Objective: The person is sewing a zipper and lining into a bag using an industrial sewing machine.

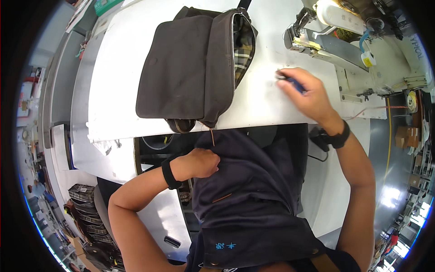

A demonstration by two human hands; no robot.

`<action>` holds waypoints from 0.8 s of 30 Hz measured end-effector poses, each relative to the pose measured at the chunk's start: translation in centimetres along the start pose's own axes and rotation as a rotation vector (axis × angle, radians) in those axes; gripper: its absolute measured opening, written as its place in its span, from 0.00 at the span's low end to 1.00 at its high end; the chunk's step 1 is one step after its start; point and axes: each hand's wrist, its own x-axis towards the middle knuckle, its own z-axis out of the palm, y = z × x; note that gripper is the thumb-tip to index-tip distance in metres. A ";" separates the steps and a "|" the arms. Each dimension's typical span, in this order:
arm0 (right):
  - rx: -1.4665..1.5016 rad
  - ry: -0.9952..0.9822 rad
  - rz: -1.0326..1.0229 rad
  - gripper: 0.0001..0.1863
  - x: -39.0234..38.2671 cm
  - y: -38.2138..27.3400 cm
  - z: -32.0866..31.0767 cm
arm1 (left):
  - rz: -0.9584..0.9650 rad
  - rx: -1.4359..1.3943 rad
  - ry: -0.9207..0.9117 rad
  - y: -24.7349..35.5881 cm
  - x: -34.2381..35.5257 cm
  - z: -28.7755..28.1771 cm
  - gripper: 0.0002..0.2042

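A dark brown fabric bag point(176, 68) lies on the white table with its flap up. Its zipped side gapes at the right, showing a plaid lining point(244, 50). Over the white tabletop, right of the bag, my right hand point(310, 93) is closed around a small dark blue hand tool point(297, 85), slightly blurred, its exact kind unclear. My left hand point(199, 162) is curled closed just below the table edge, in front of my dark apron point(253, 181). Whatever its fingers hold, if anything, is hidden. A thin brown strip point(212, 137) hangs from the bag's lower corner near it.
A sewing machine point(335, 47) stands at the right back of the table point(113, 90). A red tape point(376, 108) stretches out at the right. Several plaid bags point(86, 208) are stacked at the lower left. A small dark object point(172, 241) lies on a white surface beside my left arm.
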 end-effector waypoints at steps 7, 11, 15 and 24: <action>-0.621 0.165 -0.303 0.13 -2.8 0.0 -2.8 | 0.391 0.018 0.414 7.5 -4.5 -4.8 0.06; -0.034 -0.242 -0.426 0.04 -7.0 -6.1 4.6 | 0.084 0.404 0.620 9.3 -7.5 -15.9 0.04; 0.051 -0.417 -0.559 0.12 -8.0 -14.4 12.2 | -0.203 0.383 0.993 6.2 -5.1 -26.9 0.15; 0.275 -0.603 -0.673 0.27 -6.5 -25.8 14.0 | -0.162 0.279 0.744 3.0 0.7 -29.7 0.28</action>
